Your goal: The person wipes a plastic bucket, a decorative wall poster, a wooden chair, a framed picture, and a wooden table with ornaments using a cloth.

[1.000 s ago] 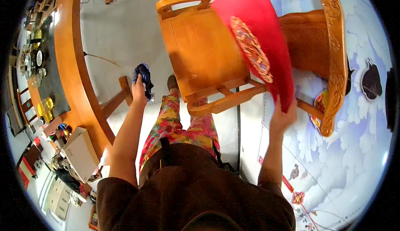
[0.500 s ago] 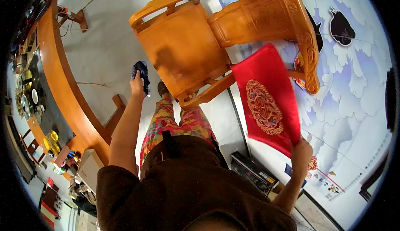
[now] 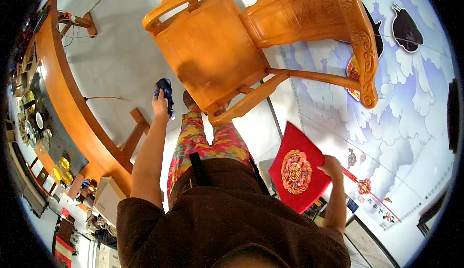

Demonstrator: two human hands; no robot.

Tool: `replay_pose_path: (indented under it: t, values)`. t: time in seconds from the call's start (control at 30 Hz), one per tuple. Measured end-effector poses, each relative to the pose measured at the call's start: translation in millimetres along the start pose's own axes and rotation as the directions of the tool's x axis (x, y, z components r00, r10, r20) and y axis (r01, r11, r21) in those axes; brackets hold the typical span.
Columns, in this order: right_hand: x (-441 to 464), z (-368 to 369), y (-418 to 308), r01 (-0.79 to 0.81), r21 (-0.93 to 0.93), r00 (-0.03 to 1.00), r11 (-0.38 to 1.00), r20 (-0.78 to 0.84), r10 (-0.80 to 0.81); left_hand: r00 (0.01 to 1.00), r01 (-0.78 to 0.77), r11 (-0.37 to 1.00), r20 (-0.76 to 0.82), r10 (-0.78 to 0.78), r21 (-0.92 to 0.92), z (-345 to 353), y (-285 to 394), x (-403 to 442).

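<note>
My right hand [image 3: 330, 165] grips the edge of a red cushion cover [image 3: 316, 186] with a round gold embroidered emblem, held out at my right side. In my left hand [image 3: 159, 105] is a crumpled dark blue cloth [image 3: 167, 94], in front of me and left of the chair. The carved wooden armchair [image 3: 208, 45] stands straight ahead, its seat bare and its back against the wall. Neither hand touches the chair. Whether the red piece has any filling I cannot tell.
A long wooden table [image 3: 72, 103] curves along my left, with a dark tea tray [image 3: 55, 123] holding cups and jars. An open cardboard box [image 3: 107, 198] sits near its close end. The patterned wall [image 3: 328, 94] and a hanging red knot ornament [image 3: 364, 187] are on my right.
The red cushion cover has moved down and toward me, away from the chair's armrest. My left hand, still holding the blue cloth, has shifted only slightly.
</note>
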State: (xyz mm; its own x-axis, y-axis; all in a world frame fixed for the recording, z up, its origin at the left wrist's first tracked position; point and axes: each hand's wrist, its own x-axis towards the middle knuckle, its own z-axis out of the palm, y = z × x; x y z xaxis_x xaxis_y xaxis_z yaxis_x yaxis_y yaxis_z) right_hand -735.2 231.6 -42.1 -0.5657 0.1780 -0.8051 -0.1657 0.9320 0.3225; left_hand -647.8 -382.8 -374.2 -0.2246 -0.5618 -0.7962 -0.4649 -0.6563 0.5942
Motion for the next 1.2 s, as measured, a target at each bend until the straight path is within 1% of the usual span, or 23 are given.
replay_pose_path:
  t: [0.07, 0.1, 0.13, 0.17, 0.2, 0.23, 0.27, 0.3, 0.33, 0.37, 0.4, 0.47, 0.57, 0.6, 0.63, 0.7, 0.8, 0.83, 0.93, 0.97, 1.07, 1.13, 1.2]
  values:
    - [29.9, 19.7, -26.4, 0.03, 0.406, 0.994, 0.914, -0.107, 0.015, 0.999, 0.024, 1.0, -0.041, -0.024, 0.016, -4.3, -10.3, 11.8]
    - [63.7, 49.4, -24.2, 0.099, 0.411, 0.97, 0.906, -0.243, 0.005, 1.0, -0.012, 1.0, -0.017, 0.012, -0.021, -6.3, -19.2, 19.4]
    - [75.7, 33.9, -58.8, 0.107, 0.506, 0.957, 0.856, -0.285, 0.049, 1.0, -0.023, 1.0, -0.012, 0.023, 0.022, -6.2, -20.4, 21.4]
    - [117.8, 53.3, -69.2, 0.157, 0.578, 0.923, 0.801, -0.373, 0.089, 0.999, -0.034, 0.997, -0.004, 0.035, 0.065, -4.7, -20.6, 22.2]
    - [142.3, 50.1, -96.1, 0.265, 0.696, 0.885, 0.667, -0.451, 0.119, 0.999, -0.048, 0.993, 0.005, 0.048, 0.107, -2.3, -20.0, 25.6]
    - [162.4, 37.2, -130.0, 0.351, 0.718, 0.816, 0.601, -0.55, 0.18, 0.994, -0.103, 0.974, -0.008, 0.107, 0.202, 2.3, -22.7, 33.5]
    - [183.5, 24.0, -156.5, 0.326, 0.781, 0.812, 0.533, -0.52, 0.265, 0.986, -0.151, 0.943, -0.017, 0.164, 0.297, 6.7, -30.8, 43.0]
    - [217.1, 28.5, -173.8, 0.363, 0.762, 0.743, 0.536, -0.584, 0.327, 0.974, -0.199, 0.899, -0.02, 0.224, 0.389, 11.3, -33.7, 51.0]
    - [237.4, 22.0, -196.1, 0.296, 0.781, 0.735, 0.55, -0.554, 0.391, 0.971, -0.224, 0.906, 0.001, 0.239, 0.36, 25.0, -20.7, 40.6]
    - [257.4, 23.4, -221.5, 0.349, 0.872, 0.743, 0.344, -0.481, 0.465, 0.966, -0.249, 0.91, 0.021, 0.257, 0.331, 48.0, 5.3, 12.9]
    - [276.4, 24.0, -243.6, 0.298, 0.882, 0.695, 0.365, -0.463, 0.551, 0.96, -0.277, 0.913, 0.041, 0.277, 0.301, 63.8, 22.5, 1.8]
    - [309.1, 26.6, -284.6, 0.375, 0.9, 0.595, 0.22, -0.416, 0.688, 0.9, -0.436, 0.827, 0.138, 0.415, 0.357, 76.1, 10.5, 42.3]
    - [283.4, -11.9, -308.9, 0.167, 0.973, 0.633, 0.158, -0.229, 0.739, 0.78, -0.621, 0.665, 0.237, 0.58, 0.416, 109.8, 14.6, 77.0]
    - [288.1, -5.2, -309.8, 0.168, 0.958, 0.599, 0.233, -0.287, 0.748, 0.752, -0.651, 0.622, 0.264, 0.603, 0.434, 121.9, 18.0, 88.0]
    - [292.8, -0.2, -307.5, 0.167, 0.937, 0.563, 0.308, -0.347, 0.75, 0.653, -0.724, 0.437, 0.327, 0.683, 0.534, 133.6, 24.5, 92.9]
    - [295.3, 0.8, -309.8, 0.133, 0.905, 0.504, 0.404, -0.413, 0.758, 0.597, -0.773, 0.396, 0.355, 0.72, 0.495, 162.0, 33.6, 101.7]
    - [285.1, -17.4, -320.4, 0.113, 0.87, 0.531, 0.48, -0.462, 0.711, 0.497, -0.792, 0.238, 0.368, 0.786, 0.562, 194.4, 34.6, 141.7]
    - [289.9, -12.3, -317.9, 0.092, 0.842, 0.54, 0.532, -0.491, 0.684, 0.457, -0.79, 0.175, 0.374, 0.807, 0.588, 203.6, 30.0, 158.2]
    - [294.1, -11.8, -316.8, 0.13, 0.836, 0.544, 0.534, -0.51, 0.666, 0.449, -0.608, 0.063, 0.277, 0.85, 0.792, 225.9, 16.6, 218.1]
    - [294.5, -11.2, -316.5, 0.121, 0.84, 0.553, 0.529, -0.499, 0.667, 0.582, -0.542, 0.155, 0.235, 0.779, 0.826, 234.2, 8.3, 238.0]
    - [294.7, -11.6, -317.0, 0.108, 0.854, 0.579, 0.509, -0.471, 0.666, 0.631, -0.462, -0.012, 0.338, 0.698, 0.887, 286.9, 0.8, 191.0]
    - [292.0, -13.4, -316.4, 0.12, 0.864, 0.601, 0.489, -0.455, 0.657, 0.387, -0.694, -0.209, 0.602, 0.698, 0.689, 312.5, -49.8, 193.8]
    - [294.3, -6.4, -313.1, 0.14, 0.87, 0.607, 0.472, -0.452, 0.653, 0.418, -0.744, -0.364, 0.815, 0.401, 0.561, 327.1, -74.9, 148.6]
